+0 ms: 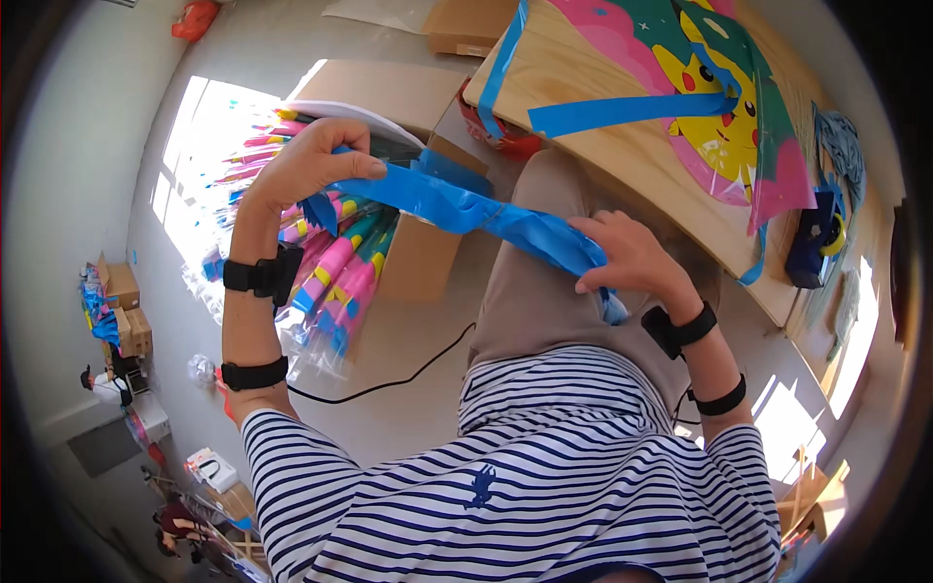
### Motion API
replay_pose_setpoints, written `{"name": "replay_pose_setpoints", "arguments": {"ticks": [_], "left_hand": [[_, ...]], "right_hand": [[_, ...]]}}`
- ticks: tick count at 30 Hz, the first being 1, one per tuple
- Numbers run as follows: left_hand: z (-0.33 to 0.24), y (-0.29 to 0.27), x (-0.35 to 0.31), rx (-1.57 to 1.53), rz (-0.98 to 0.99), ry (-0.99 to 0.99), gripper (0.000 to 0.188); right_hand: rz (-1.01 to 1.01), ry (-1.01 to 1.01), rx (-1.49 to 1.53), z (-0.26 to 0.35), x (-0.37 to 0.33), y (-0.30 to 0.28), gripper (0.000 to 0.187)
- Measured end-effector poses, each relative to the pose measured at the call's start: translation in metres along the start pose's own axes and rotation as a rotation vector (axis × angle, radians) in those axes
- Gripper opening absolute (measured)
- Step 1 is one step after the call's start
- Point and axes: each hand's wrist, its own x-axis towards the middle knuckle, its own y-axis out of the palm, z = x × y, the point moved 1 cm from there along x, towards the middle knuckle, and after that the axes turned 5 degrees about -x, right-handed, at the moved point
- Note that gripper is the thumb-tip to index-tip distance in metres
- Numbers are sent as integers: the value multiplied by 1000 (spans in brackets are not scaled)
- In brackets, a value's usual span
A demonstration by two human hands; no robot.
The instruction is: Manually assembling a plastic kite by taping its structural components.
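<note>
A long blue plastic-looking strip (pixel 432 199) is stretched between my two hands above my lap. My left hand (pixel 326 165) pinches its left part between thumb and fingers, and a loose dark blue end dangles below. At the other side, the fingers of my right hand (pixel 627 255) curl round the bunched part of the strip, with a crumpled bit hanging under them. Beneath my left hand, long rolled bundles (pixel 335 267) in pink, yellow and blue lie in clear plastic sleeves at an open cardboard box (pixel 418 260).
On the wooden table (pixel 573 146) at the right lies a colourful thin sheet (pixel 714 146) with a yellow cartoon figure and blue tails. A dark blue pouch (pixel 814 238) hangs by the edge. A black cable (pixel 408 374) crosses the floor; other people and small boxes (pixel 134 330) are far left.
</note>
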Motion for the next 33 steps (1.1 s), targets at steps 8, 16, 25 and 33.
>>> {"name": "replay_pose_setpoints", "arguments": {"ticks": [8,16,25,33], "left_hand": [[-111,-7,-44,112,111,402,38],[-46,-62,-46,122,-110,317,33],[170,4,37,75,-34,3,26],[302,40,57,-42,-191,-224,39]], "right_hand": [[-114,-470,531,86,112,-40,66],[484,-195,606,39,115,-5,35],[591,0,871,84,85,4,35],[625,42,1103,134,151,73,30]]}}
